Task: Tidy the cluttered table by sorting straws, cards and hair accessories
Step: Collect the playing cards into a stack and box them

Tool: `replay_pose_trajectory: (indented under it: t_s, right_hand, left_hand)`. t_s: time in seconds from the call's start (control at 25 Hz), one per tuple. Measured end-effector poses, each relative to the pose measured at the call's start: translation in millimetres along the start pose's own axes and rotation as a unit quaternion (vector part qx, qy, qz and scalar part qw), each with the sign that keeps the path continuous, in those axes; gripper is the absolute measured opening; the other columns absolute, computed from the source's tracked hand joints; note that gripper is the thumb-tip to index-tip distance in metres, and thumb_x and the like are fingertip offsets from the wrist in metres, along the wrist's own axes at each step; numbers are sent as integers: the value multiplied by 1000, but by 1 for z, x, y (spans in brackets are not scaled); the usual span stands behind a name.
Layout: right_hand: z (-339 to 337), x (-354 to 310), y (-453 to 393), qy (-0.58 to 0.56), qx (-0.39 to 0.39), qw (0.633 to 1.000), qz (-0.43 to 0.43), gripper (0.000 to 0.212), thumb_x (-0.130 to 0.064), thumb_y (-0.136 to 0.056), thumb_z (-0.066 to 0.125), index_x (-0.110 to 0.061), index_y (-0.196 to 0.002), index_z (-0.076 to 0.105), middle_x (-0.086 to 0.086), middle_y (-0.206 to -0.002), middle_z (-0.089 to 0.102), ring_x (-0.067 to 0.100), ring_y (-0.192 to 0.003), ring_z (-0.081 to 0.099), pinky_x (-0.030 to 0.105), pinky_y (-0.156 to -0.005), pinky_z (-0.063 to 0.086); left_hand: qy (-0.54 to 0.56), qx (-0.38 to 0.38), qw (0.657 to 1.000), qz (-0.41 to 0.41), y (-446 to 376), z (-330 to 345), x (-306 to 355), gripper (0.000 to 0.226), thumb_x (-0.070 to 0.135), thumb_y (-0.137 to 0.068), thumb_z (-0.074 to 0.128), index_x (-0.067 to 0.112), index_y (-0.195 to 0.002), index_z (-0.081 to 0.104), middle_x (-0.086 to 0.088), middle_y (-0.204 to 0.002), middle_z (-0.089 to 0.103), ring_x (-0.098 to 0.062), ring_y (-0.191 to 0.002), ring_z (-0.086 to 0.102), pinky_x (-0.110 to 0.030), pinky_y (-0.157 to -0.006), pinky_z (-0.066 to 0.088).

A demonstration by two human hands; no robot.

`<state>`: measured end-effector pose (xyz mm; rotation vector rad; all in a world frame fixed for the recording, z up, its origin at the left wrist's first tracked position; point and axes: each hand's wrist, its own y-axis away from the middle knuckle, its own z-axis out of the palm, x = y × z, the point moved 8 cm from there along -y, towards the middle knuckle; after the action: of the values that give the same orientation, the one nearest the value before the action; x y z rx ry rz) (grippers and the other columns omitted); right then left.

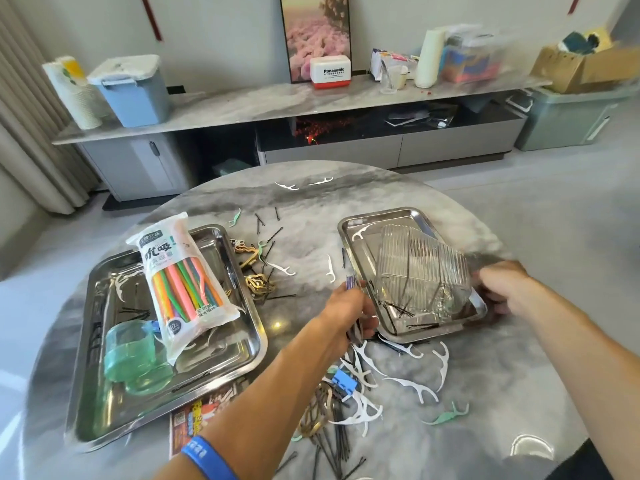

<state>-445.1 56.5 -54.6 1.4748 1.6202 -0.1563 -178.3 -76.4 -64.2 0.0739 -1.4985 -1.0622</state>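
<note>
- Straw pack (pixel 183 277): rainbow-coloured straws in clear wrap
- Table (pixel 485 368): grey marbled
- Floss picks (pixel 412 382): white
- Cup (pixel 130 355): translucent green
- Wristband (pixel 207 457): blue

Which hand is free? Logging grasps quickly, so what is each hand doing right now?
Left hand: grips a thin striped bundle, unclear what.
Right hand: on the right tray's edge; grip blurred, cannot tell.

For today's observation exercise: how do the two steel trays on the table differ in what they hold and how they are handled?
The left tray holds a straw packet and green tape rolls; the right tray holds a clear ribbed box. The right hand touches the right tray; no hand touches the left tray. Both are shiny, rectangular, with hairpins inside.
</note>
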Motion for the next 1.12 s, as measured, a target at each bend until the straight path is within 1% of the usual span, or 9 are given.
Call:
replay_pose_trajectory:
  t_s: [0.08,0.2,0.28,0.4,0.52,0.68,0.84,1.0,1.12]
  right_hand:
    - [8,-6,6,16,-30,999,-30,17,20,-65,57,4,-69,64,15,-62,64,27,-55,59,23,-42,43]
    - [19,-46,15,-79,-32,990,-109,34,17,-78,51,-9,-57,58,11,-55,56,22,-46,48,20,-37,32]
    - [27,-77,17,-119,-45,981,-144,36,16,-80,47,-10,-58,57,6,-46,55,18,-33,49,19,-36,35]
    - [34,-111,17,-143,-33,978,-145,24,6,-89,51,-9,-72,58,10,-60,60,21,-40,56,32,-44,51]
    - [50,-115,13,-148,-25,982,-113,17,7,-89,47,-2,-83,59,17,-75,59,29,-52,58,50,-54,56]
    - [84,-69,-3,-129,-5,989,-73,13,2,-87,57,0,-98,62,20,-91,62,30,-66,62,36,-47,55]
    - [103,-48,-5,-109,18,991,-72,12,9,-82,61,-2,-78,64,20,-84,64,27,-68,58,29,-47,49]
    - [83,-57,27,-5,81,992,-98,18,-2,-83,62,2,-98,71,23,-99,71,38,-90,69,47,-81,58]
    - [80,-86,97,92,149,952,-251,18,-1,-83,62,-4,-95,74,17,-101,73,35,-94,67,39,-84,54]
  left_hand:
    - [29,-4,999,13,0,0,3,48,-11,-79,41,16,-114,59,-9,-72,54,-18,-53,54,-26,-48,46]
    - [56,9,997,57,-2,-13,34,48,-13,-74,39,12,-110,58,-11,-70,54,-18,-50,52,-26,-47,42]
    - [62,23,994,84,-3,-27,66,47,-13,-75,40,13,-109,58,-13,-77,54,-17,-51,54,-26,-46,43]
    - [77,17,991,106,-2,-44,109,46,-11,-78,40,15,-114,55,-12,-85,55,-15,-49,57,-26,-49,46]
    - [81,41,991,99,-4,-63,123,42,-7,-83,42,20,-113,52,-12,-91,57,-18,-53,60,-28,-53,49]
    - [86,71,991,77,9,-103,100,39,-6,-86,46,22,-112,54,-15,-113,63,-19,-60,61,-28,-55,48]
    - [108,103,985,93,40,-166,89,44,-10,-86,51,14,-122,57,-15,-108,65,-17,-54,59,-28,-54,48]
    - [86,134,982,104,63,-211,80,44,-11,-84,53,12,-122,55,-17,-109,64,-17,-59,60,-27,-49,46]
    - [74,148,981,105,70,-230,62,46,-12,-85,55,20,-118,55,-17,-112,62,-20,-64,60,-26,-48,45]
